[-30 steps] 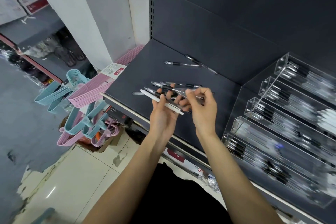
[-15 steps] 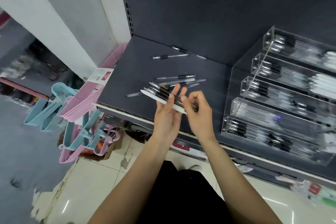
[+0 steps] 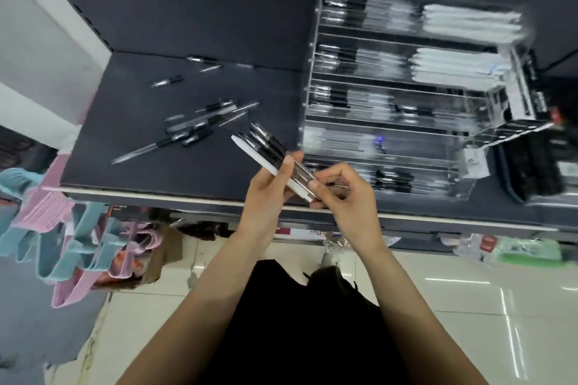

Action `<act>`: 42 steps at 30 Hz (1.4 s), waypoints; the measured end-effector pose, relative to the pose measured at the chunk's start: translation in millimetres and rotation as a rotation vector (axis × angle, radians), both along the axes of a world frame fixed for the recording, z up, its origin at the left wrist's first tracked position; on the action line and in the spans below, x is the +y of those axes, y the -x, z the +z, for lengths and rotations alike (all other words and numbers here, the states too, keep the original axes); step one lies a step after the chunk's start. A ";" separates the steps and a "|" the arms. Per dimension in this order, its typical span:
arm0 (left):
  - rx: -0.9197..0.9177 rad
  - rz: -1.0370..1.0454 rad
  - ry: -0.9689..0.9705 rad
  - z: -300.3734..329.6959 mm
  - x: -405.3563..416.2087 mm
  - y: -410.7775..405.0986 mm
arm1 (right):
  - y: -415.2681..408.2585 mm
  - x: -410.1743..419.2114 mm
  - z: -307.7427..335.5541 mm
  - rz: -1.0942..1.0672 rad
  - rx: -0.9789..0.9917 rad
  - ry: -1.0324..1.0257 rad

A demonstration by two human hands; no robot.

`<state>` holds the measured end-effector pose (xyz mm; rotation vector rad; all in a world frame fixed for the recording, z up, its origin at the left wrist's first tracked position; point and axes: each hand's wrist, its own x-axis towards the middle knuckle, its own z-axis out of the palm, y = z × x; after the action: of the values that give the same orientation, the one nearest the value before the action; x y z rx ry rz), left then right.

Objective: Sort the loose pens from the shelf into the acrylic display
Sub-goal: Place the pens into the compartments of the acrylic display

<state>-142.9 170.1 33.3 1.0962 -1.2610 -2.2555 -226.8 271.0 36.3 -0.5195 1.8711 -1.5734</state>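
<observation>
**Pens in hand at the dark shelf, display not yet fed**

A dark shelf point(image 3: 131, 166) in a shop aisle, pale tiled floor point(image 3: 469, 306) below and pink and blue hangers point(image 3: 56, 222) off to the left. The acrylic display point(image 3: 463, 156) stands at the right end of the shelf, its tiers already partly stocked (the blur hides which tier has room). The left hand point(image 3: 266, 194) curls round a bundle of pens point(image 3: 269, 153), one of them white, held over the shelf's front edge just beside the display. The right hand point(image 3: 347, 197) pinches the bundle's near end, its grip closed on one pen as far as I can tell. More loose pens point(image 3: 194, 128) lie scattered on the shelf, well apart from the hands. The risk, I'd judge: drawing one pen out could loosen the rest, and they would drop past the edge to the floor
</observation>
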 end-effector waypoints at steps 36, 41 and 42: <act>-0.114 0.350 0.023 8.0 119.1 98.6 | 236.1 93.6 17.7 0.926 1.255 -0.785; -0.105 0.266 0.072 8.1 116.2 104.2 | 206.7 95.8 31.6 0.703 1.126 -0.399; -0.116 0.240 0.095 7.4 116.5 105.9 | 195.6 93.7 36.2 0.674 0.941 -0.296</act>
<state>-248.8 286.6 40.7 1.2835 -1.1950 -1.9619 -422.3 364.7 72.4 -1.7370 2.1332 -0.5911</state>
